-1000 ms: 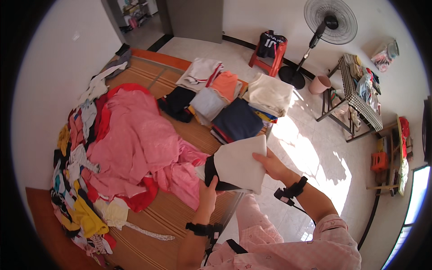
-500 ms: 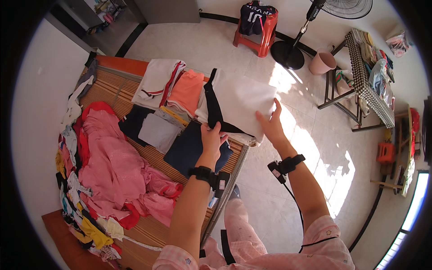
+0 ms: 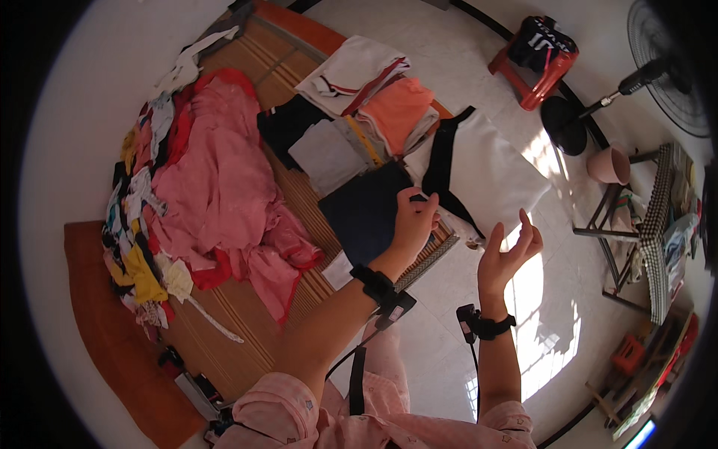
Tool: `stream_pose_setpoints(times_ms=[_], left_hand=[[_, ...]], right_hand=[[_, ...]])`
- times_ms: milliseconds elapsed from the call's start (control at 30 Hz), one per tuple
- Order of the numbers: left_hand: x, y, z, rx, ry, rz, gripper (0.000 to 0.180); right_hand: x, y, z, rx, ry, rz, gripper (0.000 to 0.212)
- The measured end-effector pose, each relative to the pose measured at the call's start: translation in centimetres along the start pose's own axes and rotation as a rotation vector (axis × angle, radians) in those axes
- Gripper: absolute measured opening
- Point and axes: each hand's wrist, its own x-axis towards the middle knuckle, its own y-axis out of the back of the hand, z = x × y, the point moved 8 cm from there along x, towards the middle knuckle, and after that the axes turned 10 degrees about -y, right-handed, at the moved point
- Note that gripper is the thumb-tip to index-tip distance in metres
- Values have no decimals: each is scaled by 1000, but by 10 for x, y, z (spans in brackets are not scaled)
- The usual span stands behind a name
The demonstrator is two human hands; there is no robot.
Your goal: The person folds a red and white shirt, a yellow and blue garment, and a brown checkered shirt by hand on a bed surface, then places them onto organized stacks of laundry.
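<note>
A white garment with a broad black band (image 3: 490, 165) lies folded at the bed's right corner, partly over other folded clothes. My left hand (image 3: 413, 228) is closed in a pinch at the black band, near the lower left of the garment. Just off the garment's near edge, my right hand (image 3: 510, 260) is raised with fingers apart and nothing in it. A dark navy folded cloth (image 3: 366, 206) lies to the left of my left hand. Beyond it are a grey folded cloth (image 3: 329, 157), an orange folded garment (image 3: 396, 108) and a white folded garment with red stripes (image 3: 355, 63).
A heap of pink cloth with red edging (image 3: 217, 179) covers the bed's left part, beside a row of mixed clothes (image 3: 138, 262). Past the bed stand a red stool (image 3: 538, 90) with a dark jersey on it, a fan (image 3: 598, 105), a pink bin (image 3: 608, 165) and a cloth-covered table (image 3: 657, 232).
The view has turned, so the bed sits further right and higher. My right hand's fingers have come away from the white garment's edge. My left hand stays at the black band.
</note>
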Motion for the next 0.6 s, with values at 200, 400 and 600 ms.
stream_pose_setpoints(times_ms=[200, 400, 600], left_hand=[[-69, 95, 22, 357, -194, -178, 21], [-163, 279, 33, 550, -245, 172, 19], [-287, 494, -22, 248, -215, 610, 13]], right_hand=[[-102, -52, -90, 277, 273, -401, 14], [-260, -123, -161, 369, 569, -905, 7], [-464, -153, -248, 360, 813, -1228, 9]])
